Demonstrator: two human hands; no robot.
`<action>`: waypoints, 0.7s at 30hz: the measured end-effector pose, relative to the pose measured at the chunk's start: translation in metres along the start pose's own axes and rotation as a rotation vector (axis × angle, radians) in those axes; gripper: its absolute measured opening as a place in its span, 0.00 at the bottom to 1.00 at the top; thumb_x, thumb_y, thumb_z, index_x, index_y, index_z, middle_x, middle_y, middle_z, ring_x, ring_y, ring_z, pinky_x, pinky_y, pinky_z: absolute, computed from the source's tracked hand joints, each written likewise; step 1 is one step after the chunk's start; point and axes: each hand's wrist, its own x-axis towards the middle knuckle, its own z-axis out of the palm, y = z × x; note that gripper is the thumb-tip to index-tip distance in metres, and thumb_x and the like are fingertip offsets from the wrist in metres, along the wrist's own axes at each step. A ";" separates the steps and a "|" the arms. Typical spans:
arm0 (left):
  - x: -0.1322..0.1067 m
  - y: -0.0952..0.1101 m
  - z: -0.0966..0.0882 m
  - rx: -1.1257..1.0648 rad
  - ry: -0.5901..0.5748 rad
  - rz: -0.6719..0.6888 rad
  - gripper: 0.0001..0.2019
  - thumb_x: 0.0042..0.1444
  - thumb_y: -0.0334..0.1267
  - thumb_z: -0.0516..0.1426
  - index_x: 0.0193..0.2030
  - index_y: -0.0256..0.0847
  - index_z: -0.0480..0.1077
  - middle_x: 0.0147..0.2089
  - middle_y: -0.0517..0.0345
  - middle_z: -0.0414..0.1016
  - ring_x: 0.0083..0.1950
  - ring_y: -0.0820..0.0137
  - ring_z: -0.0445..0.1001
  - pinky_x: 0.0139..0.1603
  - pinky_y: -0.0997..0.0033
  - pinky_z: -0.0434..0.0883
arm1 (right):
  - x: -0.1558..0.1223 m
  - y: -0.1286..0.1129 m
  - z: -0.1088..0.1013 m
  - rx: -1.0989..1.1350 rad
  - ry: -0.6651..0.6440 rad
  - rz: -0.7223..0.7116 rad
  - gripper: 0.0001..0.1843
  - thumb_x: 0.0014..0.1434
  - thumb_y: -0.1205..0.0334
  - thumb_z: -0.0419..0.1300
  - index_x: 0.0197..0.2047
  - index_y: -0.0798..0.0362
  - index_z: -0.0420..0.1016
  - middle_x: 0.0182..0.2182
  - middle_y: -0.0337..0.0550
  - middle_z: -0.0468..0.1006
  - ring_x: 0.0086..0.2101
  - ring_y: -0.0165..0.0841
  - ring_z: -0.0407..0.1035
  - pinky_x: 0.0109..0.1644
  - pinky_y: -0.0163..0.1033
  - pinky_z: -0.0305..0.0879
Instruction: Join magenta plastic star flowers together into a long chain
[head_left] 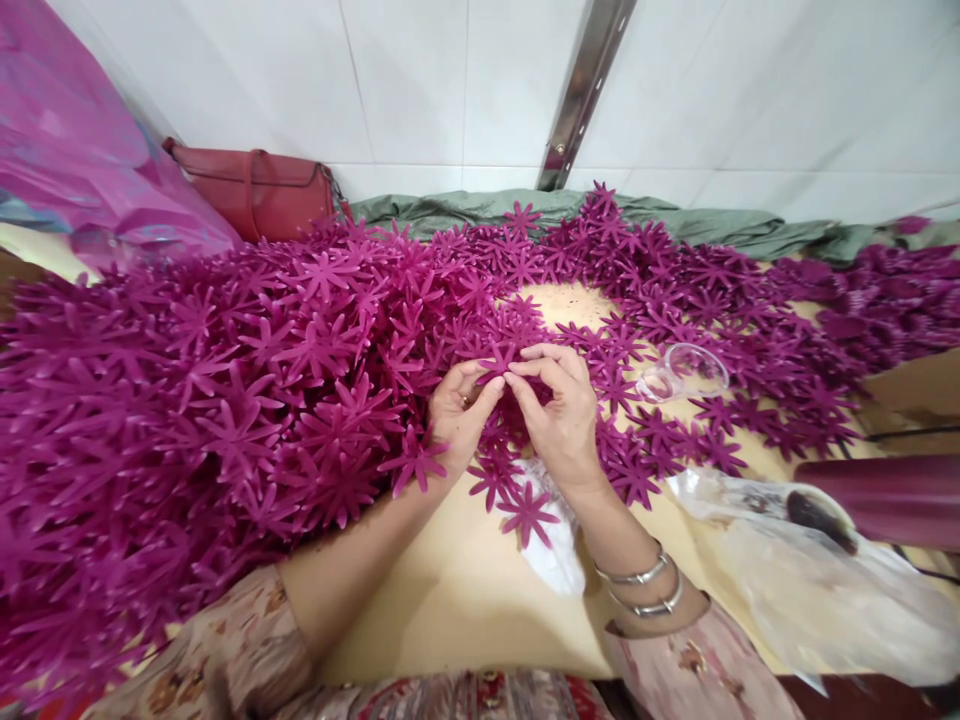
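Observation:
Between my two hands is a magenta flower-shaped piece (498,362) with narrow petals. My left hand (459,415) pinches its left side between thumb and fingers, and a ring shows on one finger. My right hand (561,410) pinches the opposite side with thumb and fingertips. To the left rises a big heap of the same magenta flowers (247,390), close against my left wrist. One loose flower (529,514) lies below my hands, partly over a white cloth or tissue (553,560).
More flowers (667,290) spread to the right around a clear plastic cup (697,370). A clear plastic bag (817,570) and a magenta cylinder (885,500) are at right. Behind are a red handbag (255,190), green cloth (465,210) and a pink plastic bag (97,130).

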 end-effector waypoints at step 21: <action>0.004 -0.001 -0.003 0.034 0.103 -0.036 0.20 0.47 0.53 0.72 0.36 0.40 0.74 0.32 0.64 0.76 0.32 0.75 0.77 0.37 0.74 0.80 | 0.004 0.026 -0.006 0.069 0.193 0.177 0.11 0.71 0.58 0.54 0.51 0.50 0.73 0.46 0.48 0.79 0.48 0.38 0.74 0.58 0.49 0.68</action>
